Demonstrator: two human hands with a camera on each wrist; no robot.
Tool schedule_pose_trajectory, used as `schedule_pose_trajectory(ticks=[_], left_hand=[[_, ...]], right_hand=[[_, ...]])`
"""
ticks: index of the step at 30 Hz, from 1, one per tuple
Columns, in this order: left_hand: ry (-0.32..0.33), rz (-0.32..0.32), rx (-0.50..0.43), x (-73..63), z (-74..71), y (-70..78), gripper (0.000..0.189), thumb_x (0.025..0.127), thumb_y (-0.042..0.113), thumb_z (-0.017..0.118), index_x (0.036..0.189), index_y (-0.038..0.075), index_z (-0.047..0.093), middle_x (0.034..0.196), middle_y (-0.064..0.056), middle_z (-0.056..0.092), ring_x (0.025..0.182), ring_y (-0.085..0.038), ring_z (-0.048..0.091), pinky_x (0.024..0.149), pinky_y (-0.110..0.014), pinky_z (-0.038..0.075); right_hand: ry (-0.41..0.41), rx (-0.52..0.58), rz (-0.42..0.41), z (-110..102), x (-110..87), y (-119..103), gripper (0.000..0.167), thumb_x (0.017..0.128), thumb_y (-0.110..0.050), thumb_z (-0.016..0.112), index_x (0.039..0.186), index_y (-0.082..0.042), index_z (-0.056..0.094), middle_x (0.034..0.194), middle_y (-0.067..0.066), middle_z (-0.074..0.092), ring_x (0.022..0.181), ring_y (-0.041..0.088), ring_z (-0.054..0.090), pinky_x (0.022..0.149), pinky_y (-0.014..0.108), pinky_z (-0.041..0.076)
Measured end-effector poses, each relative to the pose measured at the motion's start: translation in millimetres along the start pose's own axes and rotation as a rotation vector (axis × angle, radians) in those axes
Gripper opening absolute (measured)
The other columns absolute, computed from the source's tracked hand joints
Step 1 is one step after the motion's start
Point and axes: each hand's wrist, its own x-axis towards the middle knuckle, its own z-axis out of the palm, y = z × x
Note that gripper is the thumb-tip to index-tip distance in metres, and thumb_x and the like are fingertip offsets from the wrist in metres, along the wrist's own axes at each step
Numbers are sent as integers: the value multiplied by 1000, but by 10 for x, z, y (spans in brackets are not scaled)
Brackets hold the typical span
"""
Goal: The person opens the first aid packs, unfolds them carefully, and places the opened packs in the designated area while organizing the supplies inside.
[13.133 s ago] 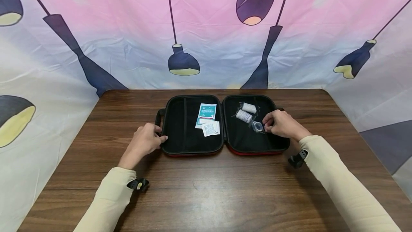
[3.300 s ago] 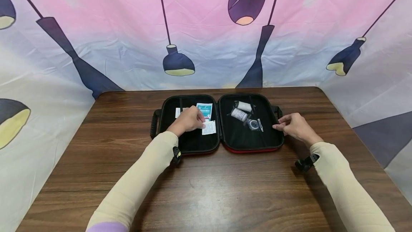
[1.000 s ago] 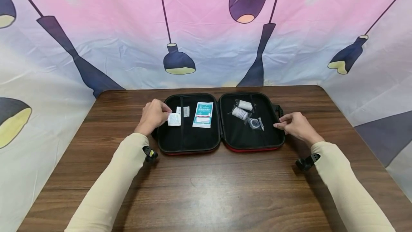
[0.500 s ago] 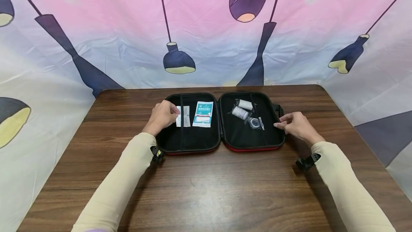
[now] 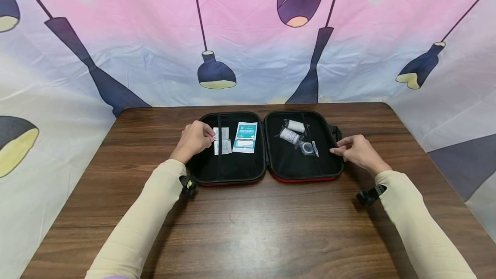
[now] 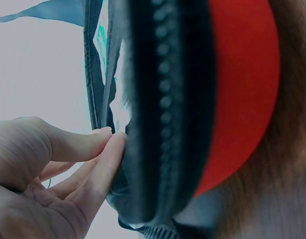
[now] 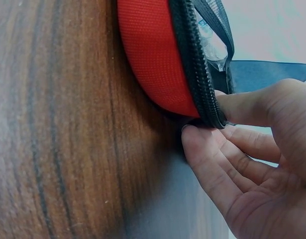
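A red first-aid case (image 5: 242,171) with a black lining lies open flat on the table. My left hand (image 5: 193,140) reaches over its left edge, thumb and forefinger tips pinched together at the edge of a small white packet (image 5: 225,133). Below that one is another white packet (image 5: 226,147); a black elastic strap (image 5: 219,165) crosses both. Beside them lies a teal-and-white dressing packet (image 5: 245,132). At the case's right rim (image 7: 200,74), my right hand (image 5: 356,152) grips the edge, thumb on top and fingers beneath, as the right wrist view shows.
The case's right half holds two wrapped white bandage rolls (image 5: 289,136), a clear-bagged round roll (image 5: 307,148) and a small slim packet (image 5: 315,149). A black handle (image 5: 335,131) sticks out on the right. The wooden table (image 5: 248,227) meets a patterned cloth (image 5: 162,72) behind.
Since one second ago, my left hand has slid a white packet rightward under the strap, below the other one. Earlier, it lifted that packet from beside the dressing packet. The right hand stays put.
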Motion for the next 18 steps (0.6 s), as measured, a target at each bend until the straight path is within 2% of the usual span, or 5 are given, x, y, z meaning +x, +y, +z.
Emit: schedule_pose_trajectory(ticks=[5,10,18], left_hand=[[-1,10,-15,-18,-35,37,22,96,5,63,115,-1,72,97,-15,75,81,-27,71,77,-43,54],[-21,17,-52,-10,-36,160,32,97,5,63,128,0,67,104,-16,73,90,-29,69,77,-42,54],[-65,-4,-177,51,110,338,28,98,5,63,124,-2,68,111,-17,71,100,-30,68,83,-42,55]], right_hand=[[-5,-3,-1,1,-7,9,54,95,-33,73,123,13,63,96,17,70,72,18,66,74,41,54],[-3,-4,-7,-2,-12,10,54,95,-33,73,123,13,63,96,17,70,72,18,66,72,38,53],[-1,0,-15,-4,-9,12,54,96,-32,73,123,13,63,94,17,70,72,19,66,72,38,53]])
